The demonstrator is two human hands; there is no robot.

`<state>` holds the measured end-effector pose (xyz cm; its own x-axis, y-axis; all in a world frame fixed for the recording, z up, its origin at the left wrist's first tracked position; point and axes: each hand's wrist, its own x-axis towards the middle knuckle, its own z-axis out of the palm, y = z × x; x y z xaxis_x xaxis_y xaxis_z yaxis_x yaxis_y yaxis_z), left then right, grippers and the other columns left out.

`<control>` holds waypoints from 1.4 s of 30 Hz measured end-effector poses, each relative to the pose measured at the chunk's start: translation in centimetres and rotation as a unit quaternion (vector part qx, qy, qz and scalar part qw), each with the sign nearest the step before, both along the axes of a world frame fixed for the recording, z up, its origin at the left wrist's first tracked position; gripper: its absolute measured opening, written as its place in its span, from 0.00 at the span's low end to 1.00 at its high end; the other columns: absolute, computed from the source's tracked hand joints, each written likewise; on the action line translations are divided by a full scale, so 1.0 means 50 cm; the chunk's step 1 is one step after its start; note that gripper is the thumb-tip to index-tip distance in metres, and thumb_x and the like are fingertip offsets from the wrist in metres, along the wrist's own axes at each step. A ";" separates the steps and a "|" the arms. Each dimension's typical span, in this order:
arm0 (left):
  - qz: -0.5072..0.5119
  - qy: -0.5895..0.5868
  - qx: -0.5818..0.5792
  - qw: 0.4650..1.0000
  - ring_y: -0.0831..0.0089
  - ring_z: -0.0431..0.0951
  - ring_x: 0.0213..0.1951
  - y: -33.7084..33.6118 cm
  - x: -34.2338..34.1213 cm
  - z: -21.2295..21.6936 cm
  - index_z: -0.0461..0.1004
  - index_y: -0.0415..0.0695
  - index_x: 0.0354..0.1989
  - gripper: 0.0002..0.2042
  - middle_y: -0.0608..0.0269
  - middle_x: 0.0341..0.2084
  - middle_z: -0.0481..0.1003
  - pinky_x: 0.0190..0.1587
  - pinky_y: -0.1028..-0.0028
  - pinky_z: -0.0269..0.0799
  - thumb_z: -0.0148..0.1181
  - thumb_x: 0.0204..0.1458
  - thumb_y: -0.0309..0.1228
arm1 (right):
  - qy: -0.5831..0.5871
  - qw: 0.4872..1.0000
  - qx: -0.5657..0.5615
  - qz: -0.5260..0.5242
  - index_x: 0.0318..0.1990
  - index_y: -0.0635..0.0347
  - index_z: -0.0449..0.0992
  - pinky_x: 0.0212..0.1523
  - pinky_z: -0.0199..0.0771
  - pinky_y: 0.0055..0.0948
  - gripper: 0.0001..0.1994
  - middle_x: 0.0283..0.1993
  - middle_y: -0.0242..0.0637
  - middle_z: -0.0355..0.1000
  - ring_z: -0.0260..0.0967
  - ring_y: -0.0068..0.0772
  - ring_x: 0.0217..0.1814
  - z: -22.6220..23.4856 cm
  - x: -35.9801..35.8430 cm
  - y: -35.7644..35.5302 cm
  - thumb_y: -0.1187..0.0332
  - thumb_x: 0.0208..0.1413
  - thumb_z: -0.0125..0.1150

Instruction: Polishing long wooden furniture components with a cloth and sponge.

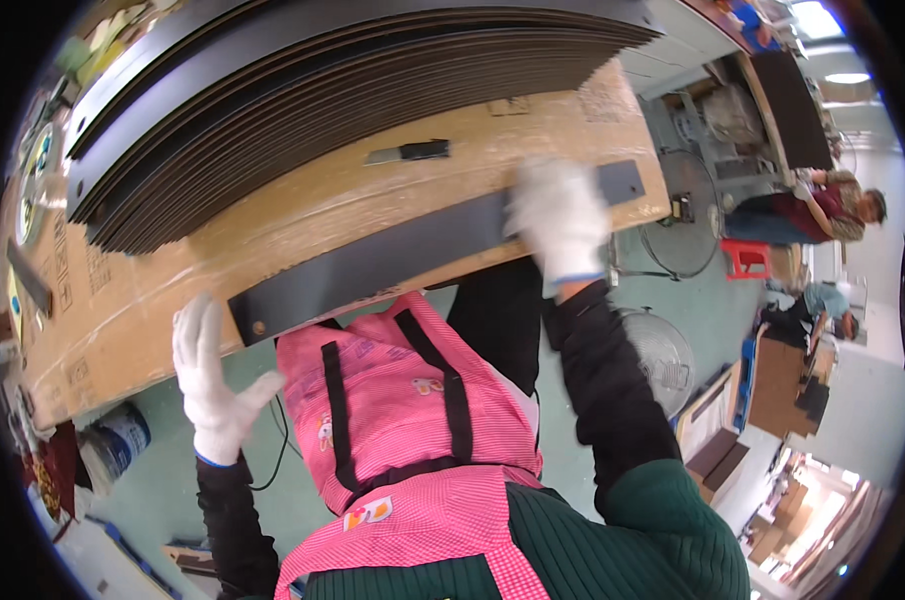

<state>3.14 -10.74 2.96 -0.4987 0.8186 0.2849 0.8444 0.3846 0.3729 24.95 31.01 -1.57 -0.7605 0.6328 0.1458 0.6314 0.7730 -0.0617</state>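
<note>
A long dark grey board (393,249) with a small hole at each end lies along the near edge of the cardboard-covered bench. My left hand (215,385), in a white glove, is held beside the board's left end with fingers up and thumb apart; nothing is in it. My right hand (561,215), gloved the same way, is over the right part of the board and smeared by motion. Whether it holds something cannot be made out. Behind the board lies a scraper-like tool (425,150) with a black handle and a pale flat blade.
A tall stack of dark boards (353,110) fills the far side of the bench (303,225). A dark flat strip (29,279) lies at the bench's left end. On the floor stand a fan (657,355) and a red stool (746,259). Two people work at the right.
</note>
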 end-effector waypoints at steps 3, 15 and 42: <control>-0.040 -0.049 -0.062 0.996 0.40 0.64 0.72 0.118 0.051 -0.013 0.68 0.37 0.70 0.50 0.43 0.68 0.69 0.77 0.45 0.53 0.82 0.31 0.35 | 0.051 0.961 0.024 -0.271 0.49 0.48 0.85 0.58 0.79 0.44 0.13 0.53 0.45 0.81 0.78 0.52 0.57 0.022 0.196 0.252 0.56 0.61 0.64; -0.067 0.012 -0.093 0.993 0.53 0.78 0.58 0.252 0.110 -0.055 0.77 0.47 0.61 0.35 0.56 0.55 0.78 0.59 0.57 0.74 0.80 0.40 0.35 | 0.382 0.755 -0.347 -0.405 0.61 0.69 0.77 0.41 0.77 0.23 0.17 0.52 0.39 0.81 0.79 0.24 0.46 -0.252 0.526 0.095 0.68 0.70 0.62; 0.033 0.090 -0.013 0.995 0.49 0.77 0.53 0.302 0.093 -0.113 0.79 0.48 0.57 0.37 0.56 0.51 0.78 0.57 0.53 0.74 0.77 0.36 0.51 | 0.030 0.983 0.145 -0.108 0.41 0.50 0.84 0.44 0.85 0.46 0.10 0.38 0.43 0.82 0.83 0.51 0.41 -0.011 0.145 0.249 0.60 0.66 0.58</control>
